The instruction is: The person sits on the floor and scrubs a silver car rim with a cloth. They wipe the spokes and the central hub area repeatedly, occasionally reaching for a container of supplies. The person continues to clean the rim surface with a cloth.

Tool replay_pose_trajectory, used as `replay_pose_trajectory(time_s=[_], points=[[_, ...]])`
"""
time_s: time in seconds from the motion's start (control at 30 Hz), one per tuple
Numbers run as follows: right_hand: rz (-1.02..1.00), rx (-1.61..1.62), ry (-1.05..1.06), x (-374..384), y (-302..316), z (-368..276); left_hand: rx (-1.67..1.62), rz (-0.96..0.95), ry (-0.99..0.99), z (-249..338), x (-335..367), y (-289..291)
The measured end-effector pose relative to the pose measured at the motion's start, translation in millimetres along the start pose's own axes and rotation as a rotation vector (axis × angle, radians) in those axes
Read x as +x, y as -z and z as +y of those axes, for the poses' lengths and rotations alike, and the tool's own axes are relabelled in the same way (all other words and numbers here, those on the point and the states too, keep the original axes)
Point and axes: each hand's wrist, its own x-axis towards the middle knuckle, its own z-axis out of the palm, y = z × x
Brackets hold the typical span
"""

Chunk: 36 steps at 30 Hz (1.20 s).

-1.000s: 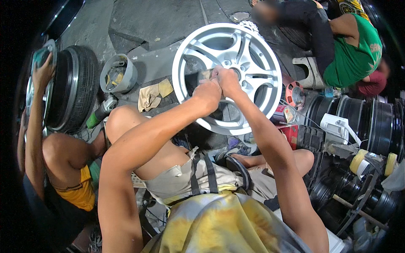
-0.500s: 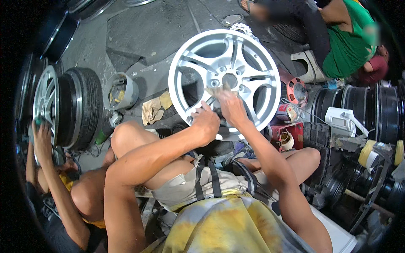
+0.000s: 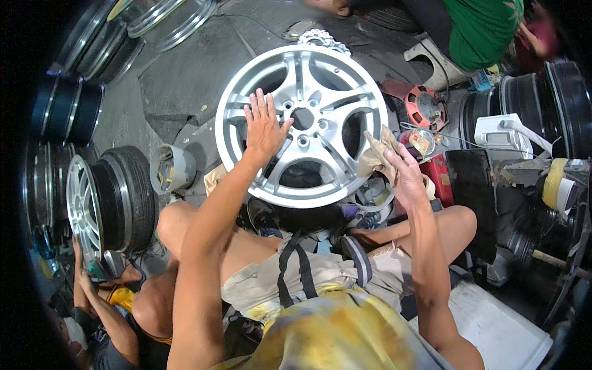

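A silver alloy wheel rim [image 3: 291, 148] lies face up in front of me, its spokes and lug holes in plain sight. My left hand [image 3: 265, 126] rests flat on a spoke left of the hub hole, fingers stretched out and holding nothing. Over the rim's right edge, my right hand [image 3: 408, 172] grips a crumpled tan sheet [image 3: 376, 157]; whether it is sandpaper or cloth I cannot tell. Part of another tan piece [image 3: 213, 179] shows on the floor by the rim's lower left.
At left stand a grey bucket [image 3: 181, 165], a tire [image 3: 132, 197] and a silver wheel [image 3: 85, 206] that another person's hands [image 3: 83, 274] work on. A red round tool part [image 3: 425, 108] and a white device [image 3: 498, 135] sit at right. A person in green [image 3: 481, 31] is at far right.
My hands have parted: the left now lies flat on a left spoke, and the right has moved to the rim's right edge with the tan sheet. The view has shifted.
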Motion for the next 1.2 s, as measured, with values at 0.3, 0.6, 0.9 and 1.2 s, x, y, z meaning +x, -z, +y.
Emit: replay_pose_trajectory(time_s=[0.3,0.6,0.9,1.2], points=[[0.191,-0.003,0.115,-7,48,17,-0.268,0.27,0.018,113,54,-47],[0.172,-1.387,0.64,19,36,71,-0.254,-0.196,-0.523,144,-50,5],[0.195,-1.588,0.923,217,-6,25,-0.024,-0.533,-0.562,82,-176,72],[-0.363,-1.393,1.087,277,-238,117,0.195,-0.807,-0.341,99,-159,87]])
